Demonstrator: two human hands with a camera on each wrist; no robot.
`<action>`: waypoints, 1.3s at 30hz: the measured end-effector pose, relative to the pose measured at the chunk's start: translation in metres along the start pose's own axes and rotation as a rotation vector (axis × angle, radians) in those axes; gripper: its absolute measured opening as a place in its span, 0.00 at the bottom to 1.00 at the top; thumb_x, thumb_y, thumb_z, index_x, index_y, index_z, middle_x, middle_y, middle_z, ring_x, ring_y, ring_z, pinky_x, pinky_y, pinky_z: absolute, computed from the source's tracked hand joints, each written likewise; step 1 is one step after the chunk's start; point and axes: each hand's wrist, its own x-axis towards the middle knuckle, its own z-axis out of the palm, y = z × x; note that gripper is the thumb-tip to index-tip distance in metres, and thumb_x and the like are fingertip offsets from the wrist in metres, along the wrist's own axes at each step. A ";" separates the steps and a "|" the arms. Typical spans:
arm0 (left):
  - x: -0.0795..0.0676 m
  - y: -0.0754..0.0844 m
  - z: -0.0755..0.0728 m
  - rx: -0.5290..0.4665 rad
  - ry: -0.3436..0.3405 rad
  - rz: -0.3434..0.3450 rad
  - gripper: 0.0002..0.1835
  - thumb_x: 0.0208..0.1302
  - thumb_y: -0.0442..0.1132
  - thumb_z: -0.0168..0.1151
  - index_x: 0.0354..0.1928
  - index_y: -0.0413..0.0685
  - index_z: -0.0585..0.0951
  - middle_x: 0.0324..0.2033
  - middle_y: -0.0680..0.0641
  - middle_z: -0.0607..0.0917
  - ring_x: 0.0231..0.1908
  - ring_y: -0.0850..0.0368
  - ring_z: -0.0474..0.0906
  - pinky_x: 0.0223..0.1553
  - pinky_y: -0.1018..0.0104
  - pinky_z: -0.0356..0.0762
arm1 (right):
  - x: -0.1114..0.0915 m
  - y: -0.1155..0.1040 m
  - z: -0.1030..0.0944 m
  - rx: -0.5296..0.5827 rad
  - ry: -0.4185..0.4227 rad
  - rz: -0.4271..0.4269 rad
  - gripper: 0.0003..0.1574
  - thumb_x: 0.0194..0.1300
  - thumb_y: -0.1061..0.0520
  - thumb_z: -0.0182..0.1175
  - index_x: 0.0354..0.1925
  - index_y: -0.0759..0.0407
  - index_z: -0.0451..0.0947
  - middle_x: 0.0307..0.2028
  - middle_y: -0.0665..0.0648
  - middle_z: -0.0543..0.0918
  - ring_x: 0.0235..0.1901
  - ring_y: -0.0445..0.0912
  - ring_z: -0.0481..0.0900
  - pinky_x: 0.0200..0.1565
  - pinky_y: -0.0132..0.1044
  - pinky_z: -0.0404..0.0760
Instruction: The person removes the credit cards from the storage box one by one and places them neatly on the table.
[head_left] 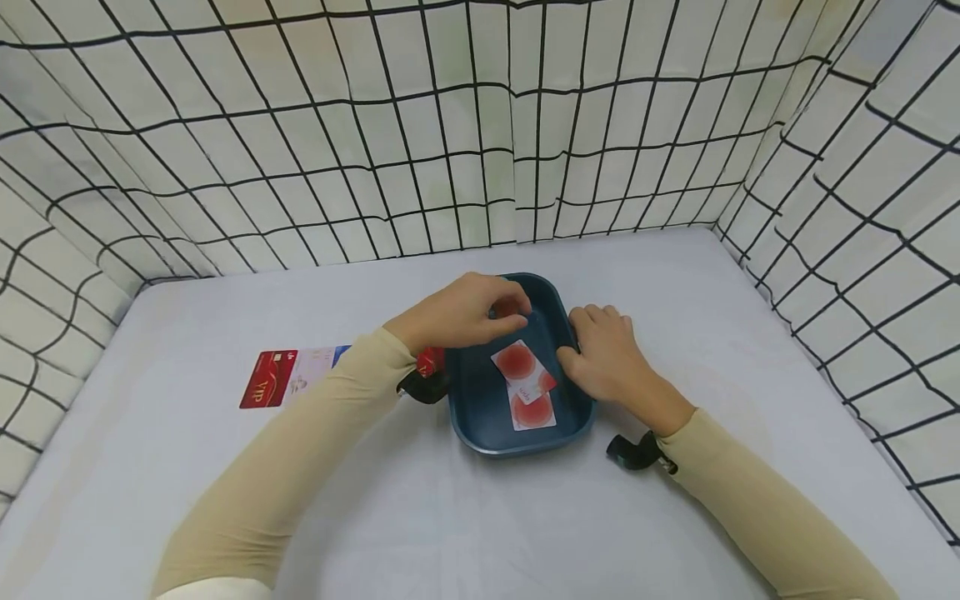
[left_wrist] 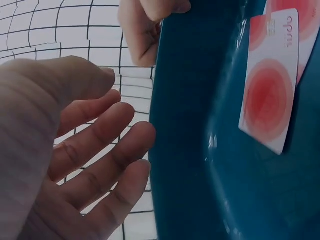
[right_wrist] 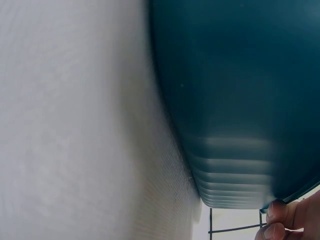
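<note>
A dark blue rectangular tray (head_left: 480,417) stands on the table. Inside lie two overlapping white cards with red circles; the upper card (left_wrist: 270,85) reads "april" in the left wrist view. Over the tray's far left part hovers my left hand (head_left: 480,312), its fingers loosely bent and nothing between them. My right hand (head_left: 607,354) holds the tray's right rim, thumb at the inner side and fingers outside. In the right wrist view, its fingertips (right_wrist: 277,212) meet the rim at the lower right.
Left of the tray, a red VIP card (head_left: 268,379) lies beside a pale pink card (head_left: 311,371) and a blue-edged one (head_left: 340,354) partly covered by my left sleeve. Black wire grid panels (head_left: 450,142) with white sheeting behind them border the white table (head_left: 420,517).
</note>
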 end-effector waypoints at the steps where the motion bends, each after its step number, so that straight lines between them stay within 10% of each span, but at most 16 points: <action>1: 0.002 0.000 0.002 -0.008 -0.006 0.003 0.14 0.72 0.43 0.63 0.54 0.45 0.84 0.44 0.49 0.90 0.43 0.57 0.84 0.52 0.60 0.85 | 0.000 0.000 0.000 0.000 -0.001 -0.001 0.13 0.64 0.49 0.52 0.38 0.58 0.72 0.33 0.57 0.73 0.38 0.53 0.67 0.41 0.45 0.60; 39: 0.035 -0.019 0.044 -0.171 -0.426 -0.099 0.37 0.59 0.37 0.76 0.71 0.54 0.73 0.66 0.51 0.77 0.62 0.54 0.72 0.69 0.59 0.77 | 0.001 0.004 0.000 0.002 0.008 -0.017 0.16 0.66 0.48 0.51 0.41 0.59 0.74 0.34 0.57 0.75 0.40 0.54 0.69 0.42 0.46 0.62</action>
